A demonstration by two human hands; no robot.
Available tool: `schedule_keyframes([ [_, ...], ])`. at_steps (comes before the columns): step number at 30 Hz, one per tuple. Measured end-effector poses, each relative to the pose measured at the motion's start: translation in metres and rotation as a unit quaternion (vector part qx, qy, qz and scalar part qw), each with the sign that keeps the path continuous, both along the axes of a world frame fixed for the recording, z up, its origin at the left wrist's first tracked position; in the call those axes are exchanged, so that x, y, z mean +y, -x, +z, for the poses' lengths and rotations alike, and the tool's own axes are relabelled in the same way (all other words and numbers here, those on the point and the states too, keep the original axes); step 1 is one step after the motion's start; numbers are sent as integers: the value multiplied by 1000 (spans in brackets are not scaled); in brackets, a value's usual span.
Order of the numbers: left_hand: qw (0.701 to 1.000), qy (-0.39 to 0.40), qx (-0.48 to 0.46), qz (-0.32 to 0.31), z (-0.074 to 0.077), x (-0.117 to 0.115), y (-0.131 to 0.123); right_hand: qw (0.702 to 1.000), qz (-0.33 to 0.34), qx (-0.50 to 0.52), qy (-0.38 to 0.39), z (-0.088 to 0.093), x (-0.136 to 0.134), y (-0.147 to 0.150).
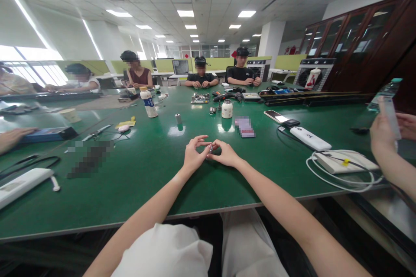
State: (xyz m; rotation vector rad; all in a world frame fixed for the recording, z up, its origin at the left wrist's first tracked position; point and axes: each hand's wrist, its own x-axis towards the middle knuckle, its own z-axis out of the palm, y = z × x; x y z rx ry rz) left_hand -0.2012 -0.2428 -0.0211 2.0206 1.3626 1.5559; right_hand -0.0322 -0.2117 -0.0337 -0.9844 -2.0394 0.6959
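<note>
Just above the green table (156,181), my left hand (195,153) and my right hand (225,154) meet at the fingertips. Both are closed in a pinch on a small shiny ring-like piece (211,148); its exact kind is too small to make out, and the fingers cover part of it. Beyond my hands stand a small grey cylinder (177,118) and a white jar (227,109) with a printed pattern. A blurred flat card or sheet (245,127) lies a little past my right hand.
A bottle with a blue label (148,103) stands farther back on the left. To the right lie a phone (275,116), a white power bank (310,138) and a white box (344,161) with looped cable. Several people sit around the table; a neighbour's hands (383,132) are at far right.
</note>
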Motion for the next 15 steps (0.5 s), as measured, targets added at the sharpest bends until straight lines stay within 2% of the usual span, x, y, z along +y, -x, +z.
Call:
schedule_keyframes([
  [8,999,-14,-26,31,-1,0,1,1000,3,-4,5,4,-3,-1],
  [15,999,-13,5,33,1,-1,1,1000,3,-5,-4,1,-1,0],
])
